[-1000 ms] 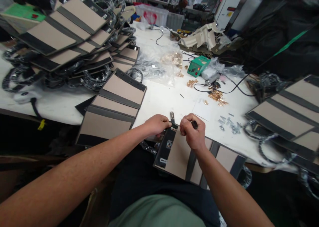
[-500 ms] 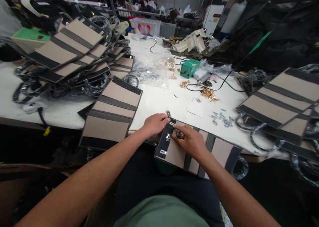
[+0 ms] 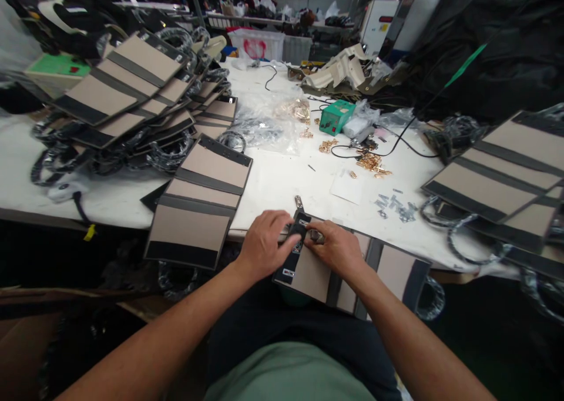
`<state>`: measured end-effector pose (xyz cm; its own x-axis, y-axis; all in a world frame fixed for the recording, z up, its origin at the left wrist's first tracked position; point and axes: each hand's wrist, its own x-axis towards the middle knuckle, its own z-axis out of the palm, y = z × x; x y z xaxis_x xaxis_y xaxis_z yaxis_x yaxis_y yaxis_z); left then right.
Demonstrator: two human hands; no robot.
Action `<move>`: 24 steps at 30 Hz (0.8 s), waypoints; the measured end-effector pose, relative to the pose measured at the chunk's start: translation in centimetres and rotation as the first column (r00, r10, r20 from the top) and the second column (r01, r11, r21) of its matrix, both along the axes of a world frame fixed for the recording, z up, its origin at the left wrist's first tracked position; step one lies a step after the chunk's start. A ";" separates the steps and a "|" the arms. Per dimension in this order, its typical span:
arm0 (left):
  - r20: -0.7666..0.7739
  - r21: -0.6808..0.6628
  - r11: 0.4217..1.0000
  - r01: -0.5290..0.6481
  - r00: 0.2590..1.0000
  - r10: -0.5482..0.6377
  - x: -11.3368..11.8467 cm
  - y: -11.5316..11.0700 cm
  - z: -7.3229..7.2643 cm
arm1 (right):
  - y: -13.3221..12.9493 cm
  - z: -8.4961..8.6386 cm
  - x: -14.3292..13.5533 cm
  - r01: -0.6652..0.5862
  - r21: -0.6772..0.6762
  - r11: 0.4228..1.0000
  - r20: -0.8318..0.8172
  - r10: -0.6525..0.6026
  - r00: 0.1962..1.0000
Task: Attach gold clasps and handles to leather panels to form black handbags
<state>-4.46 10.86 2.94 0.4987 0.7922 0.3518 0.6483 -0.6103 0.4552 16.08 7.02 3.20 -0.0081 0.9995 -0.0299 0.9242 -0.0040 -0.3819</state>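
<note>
A beige bag panel (image 3: 311,269) with black bands lies across my lap and the table's front edge, its black end strip to the left. Metal plates sit along that strip; the nearest plate (image 3: 288,272) is bright. My left hand (image 3: 264,242) hovers at the strip with fingers apart, its thumb covering the middle plate in part. Curled over the panel, my right hand (image 3: 337,247) holds a small rounded metal piece (image 3: 315,235), mostly hidden by the fingers; its fingertips are by the strip. A metal clasp piece (image 3: 299,202) lies just beyond the panel's far corner.
Another bag panel (image 3: 189,225) overhangs the table edge at left, before a tall stack of panels (image 3: 127,78). More panels (image 3: 493,172) lie at right. Silver plates (image 3: 399,207), gold fittings (image 3: 372,163), a green box (image 3: 335,118) with cables and plastic bags (image 3: 268,125) are on the table.
My left hand has come away from the panel's far corner toward me, its fingers spreading over the strip. My right hand stays at nearly the same spot with the metal piece.
</note>
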 end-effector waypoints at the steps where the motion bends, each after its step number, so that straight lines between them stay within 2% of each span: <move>1: -0.028 0.015 0.993 0.118 0.993 -0.117 -0.8 -1.2 -0.4 | 0.1 0.1 0.0 -0.002 -0.004 1.000 -0.003 0.002 1.000; 2: -0.070 0.015 0.976 0.217 0.974 -0.215 -1.5 -2.2 -0.7 | 0.2 0.1 0.0 -0.003 -0.004 1.000 -0.005 0.003 1.000; 4: -0.168 -0.033 0.947 0.319 0.932 -0.320 -2.6 -3.7 -1.4 | 0.3 0.0 0.0 -0.002 -0.003 1.000 -0.007 0.002 1.000; 6: -0.248 -0.073 0.937 0.342 0.904 -0.350 -3.0 -4.4 -1.9 | 0.4 -0.2 0.1 0.004 0.003 1.000 -0.018 -0.003 1.000; 9: -0.309 -0.082 0.934 0.346 0.883 -0.354 -3.0 -4.2 -2.2 | 0.5 -0.3 0.2 0.011 0.027 1.000 -0.074 -0.009 0.997; 12: -0.290 -0.074 0.936 0.344 0.891 -0.351 -2.8 -3.7 -2.3 | 0.4 0.4 0.2 0.053 0.062 0.997 -0.289 -0.033 0.957; 14: -0.267 -0.076 0.935 0.345 0.897 -0.353 -2.8 -3.5 -2.4 | 0.2 1.3 0.0 0.155 0.084 0.984 -0.515 -0.091 0.853; 15: -0.259 -0.080 0.935 0.346 0.898 -0.355 -2.8 -3.4 -2.4 | 0.1 1.7 -0.2 0.229 0.088 0.969 -0.638 -0.122 0.760; 17: -0.243 -0.090 0.934 0.346 0.902 -0.357 -2.9 -3.4 -2.5 | 0.0 2.4 -1.0 0.356 0.080 0.931 -0.847 -0.125 0.517; 19: -0.225 -0.097 0.934 0.344 0.907 -0.357 -2.9 -3.3 -2.6 | 0.2 2.6 -2.1 0.410 0.080 0.909 -0.956 -0.048 0.291; 21: -0.211 -0.104 0.933 0.344 0.909 -0.359 -2.9 -3.3 -2.7 | 0.5 2.2 -3.3 0.404 0.113 0.908 -0.981 0.038 0.188; 24: -0.191 -0.116 0.933 0.340 0.914 -0.357 -2.8 -3.3 -2.8 | 1.0 1.1 -4.9 0.390 0.151 0.908 -0.984 0.101 0.147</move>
